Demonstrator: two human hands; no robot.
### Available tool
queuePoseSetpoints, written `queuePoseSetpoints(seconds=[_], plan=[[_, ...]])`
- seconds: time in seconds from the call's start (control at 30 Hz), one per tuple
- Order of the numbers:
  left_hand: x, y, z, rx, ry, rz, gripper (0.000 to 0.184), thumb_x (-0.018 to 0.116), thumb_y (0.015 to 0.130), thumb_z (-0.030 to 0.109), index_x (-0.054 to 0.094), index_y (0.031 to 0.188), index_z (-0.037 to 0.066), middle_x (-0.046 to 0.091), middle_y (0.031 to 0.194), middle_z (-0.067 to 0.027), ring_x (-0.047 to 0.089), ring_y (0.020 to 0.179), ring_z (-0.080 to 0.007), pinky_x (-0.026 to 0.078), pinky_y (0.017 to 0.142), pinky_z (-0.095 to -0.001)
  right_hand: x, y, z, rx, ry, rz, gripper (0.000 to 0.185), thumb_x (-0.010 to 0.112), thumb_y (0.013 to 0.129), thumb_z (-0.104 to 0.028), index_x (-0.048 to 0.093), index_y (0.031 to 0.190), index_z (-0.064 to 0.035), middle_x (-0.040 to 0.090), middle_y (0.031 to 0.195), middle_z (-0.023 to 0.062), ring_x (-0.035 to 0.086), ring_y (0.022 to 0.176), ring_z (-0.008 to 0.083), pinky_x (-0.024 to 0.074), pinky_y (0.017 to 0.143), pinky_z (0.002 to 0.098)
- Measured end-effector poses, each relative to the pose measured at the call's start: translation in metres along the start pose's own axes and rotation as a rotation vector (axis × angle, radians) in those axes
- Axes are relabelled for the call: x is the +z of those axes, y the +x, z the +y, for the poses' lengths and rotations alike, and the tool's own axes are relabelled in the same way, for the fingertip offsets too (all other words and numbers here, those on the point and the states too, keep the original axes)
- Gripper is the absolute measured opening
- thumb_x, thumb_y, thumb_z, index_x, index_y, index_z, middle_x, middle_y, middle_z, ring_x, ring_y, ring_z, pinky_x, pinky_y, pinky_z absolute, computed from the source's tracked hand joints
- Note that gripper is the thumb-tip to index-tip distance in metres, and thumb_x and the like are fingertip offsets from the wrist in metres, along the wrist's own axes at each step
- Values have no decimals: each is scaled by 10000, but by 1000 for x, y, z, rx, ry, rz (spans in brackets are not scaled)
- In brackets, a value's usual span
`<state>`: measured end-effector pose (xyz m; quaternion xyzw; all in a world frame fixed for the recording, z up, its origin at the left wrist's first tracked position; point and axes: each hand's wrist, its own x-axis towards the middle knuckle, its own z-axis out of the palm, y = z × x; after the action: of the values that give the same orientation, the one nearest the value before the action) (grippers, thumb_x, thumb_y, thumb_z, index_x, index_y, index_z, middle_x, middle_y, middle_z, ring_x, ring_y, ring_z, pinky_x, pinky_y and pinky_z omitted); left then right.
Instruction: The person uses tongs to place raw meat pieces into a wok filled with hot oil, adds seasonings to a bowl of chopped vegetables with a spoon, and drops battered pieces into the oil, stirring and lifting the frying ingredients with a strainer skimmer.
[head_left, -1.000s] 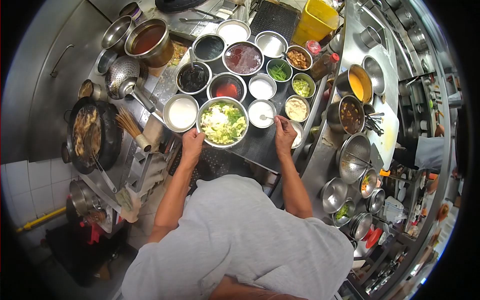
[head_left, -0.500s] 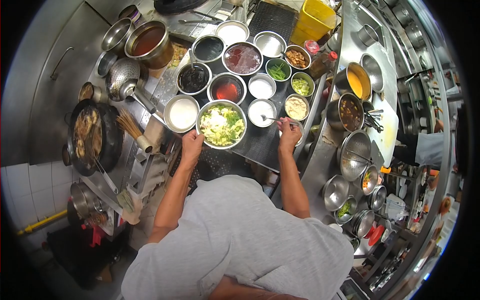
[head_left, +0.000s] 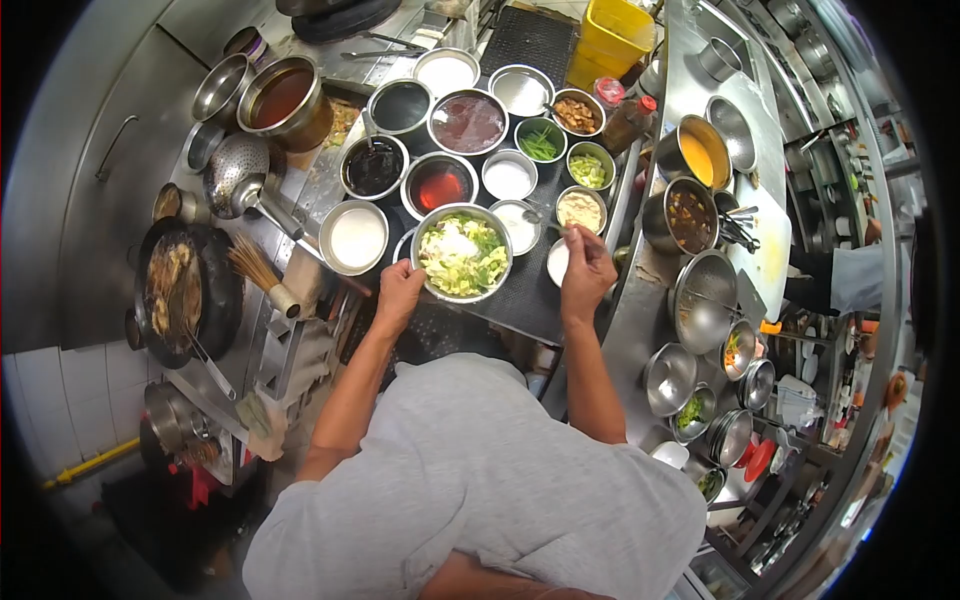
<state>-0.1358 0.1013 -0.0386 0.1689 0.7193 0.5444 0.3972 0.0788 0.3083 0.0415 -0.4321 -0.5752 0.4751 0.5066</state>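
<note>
My left hand point(head_left: 399, 292) grips the rim of a metal bowl point(head_left: 463, 253) of chopped green vegetables with some white matter on top. The bowl is held over the front of the dark mat and partly covers a tub of white powder point(head_left: 519, 226). My right hand point(head_left: 586, 268) pinches the handle of a small spoon point(head_left: 538, 218), whose head is over that tub's right side. Just left of my right hand is a small white-filled container point(head_left: 558, 262). Behind it stands a tub of pale paste point(head_left: 581, 210).
Tubs of sauces, such as a dark one point(head_left: 374, 167), stand behind the bowl. At left are a wok point(head_left: 188, 290), a bamboo brush point(head_left: 262, 272) and a strainer ladle point(head_left: 238, 172). Pots point(head_left: 690, 215) and metal bowls line the right counter.
The bowl and my left hand have moved right, away from the tub of white liquid. My right hand has lifted the spoon off the white powder, and the view has shifted slightly.
</note>
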Motion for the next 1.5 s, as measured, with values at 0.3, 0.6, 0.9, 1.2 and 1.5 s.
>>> queuePoseSetpoints(seconds=[0.3,0.6,0.9,1.2,1.5], plan=[[22,-16,34,-50,-138,8,96,574,856,45,643,824,-14,604,743,14,548,648,-47,505,565,-242,-63,65,104,21,-188,255,183,670,976,-111,710,1051,51,738,931,95,693,850,126,561,788,262],[21,-14,24,8,-137,23,137,560,868,38,669,897,-40,660,812,-18,600,677,-56,547,594,-245,-63,57,121,-18,-350,140,187,701,938,-146,737,1040,7,767,877,111,734,822,157,561,749,291],[23,-16,21,12,-128,26,156,562,865,26,680,926,-56,668,829,-10,584,698,-50,498,623,-226,-70,59,112,-9,-295,116,195,695,956,-108,722,1070,48,749,934,78,682,868,114,534,803,254],[22,-19,30,-2,-132,18,169,562,867,27,687,941,-61,684,843,-24,588,708,-55,483,656,-220,-70,62,138,163,-104,226,218,685,960,-108,680,1078,75,728,943,113,697,858,155,574,795,267],[23,-17,33,-66,-148,23,162,557,866,37,685,911,-50,677,814,-33,602,690,-63,509,633,-229,-76,68,126,263,91,344,227,676,957,-119,651,1082,69,731,960,131,730,847,200,596,778,287]])
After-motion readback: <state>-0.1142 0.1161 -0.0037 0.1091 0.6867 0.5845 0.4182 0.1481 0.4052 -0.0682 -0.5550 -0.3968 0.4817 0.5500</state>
